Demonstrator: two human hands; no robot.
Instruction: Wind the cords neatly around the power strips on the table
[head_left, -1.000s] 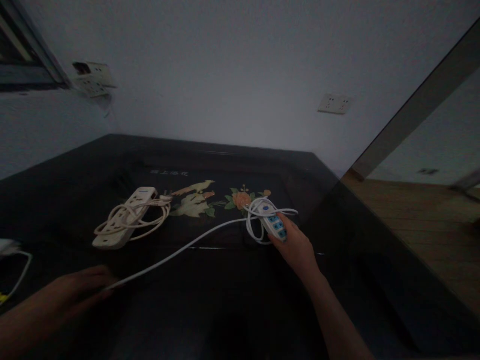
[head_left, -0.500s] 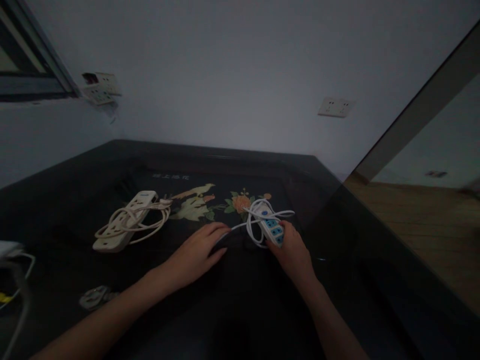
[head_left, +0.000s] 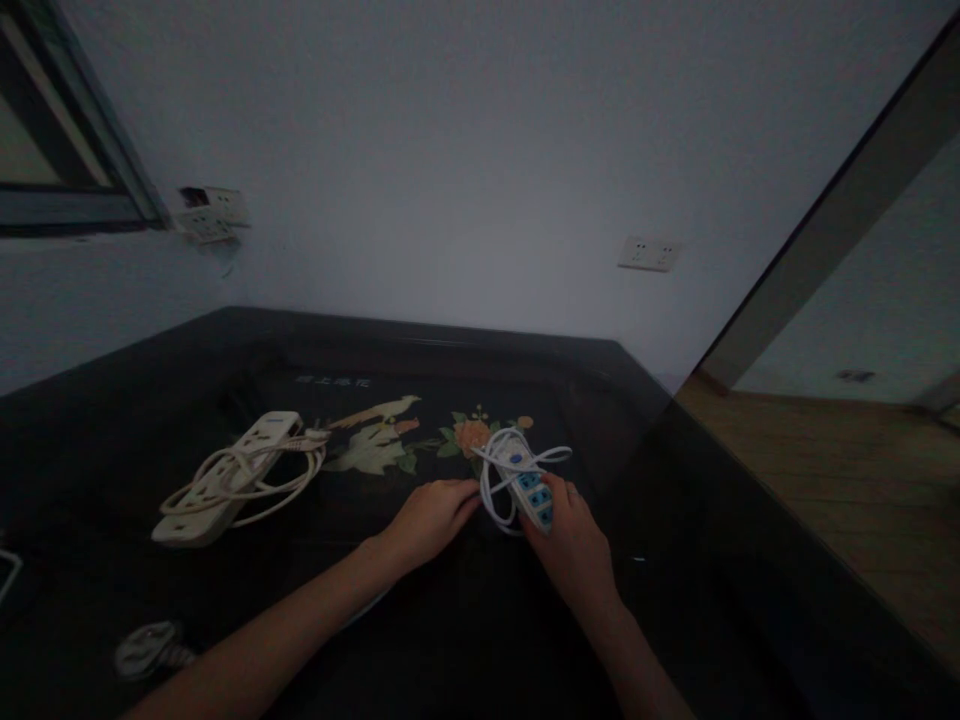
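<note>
A white power strip (head_left: 535, 492) with blue sockets lies on the dark table, its white cord (head_left: 491, 500) looped around its far end. My right hand (head_left: 570, 535) grips the near end of the strip, thumb on one side and fingers on the other. Beside the loops, my left hand (head_left: 439, 515) is closed, thumb and fingertips pinched together at the cord. More of the cord shows under my left forearm. A grey-white plug (head_left: 148, 650) rests at the lower left, partly blurred.
A larger white power strip (head_left: 225, 480) with its cord coiled over it lies to the left. The dark table (head_left: 420, 340) has a bird and flower picture on its top. Wall sockets (head_left: 649, 254) sit behind it, and wooden floor (head_left: 817, 470) lies to the right.
My left hand has moved along the cord toward the power strip and now pinches close to the loops. The right hand keeps its hold. The view has tilted slightly up.
</note>
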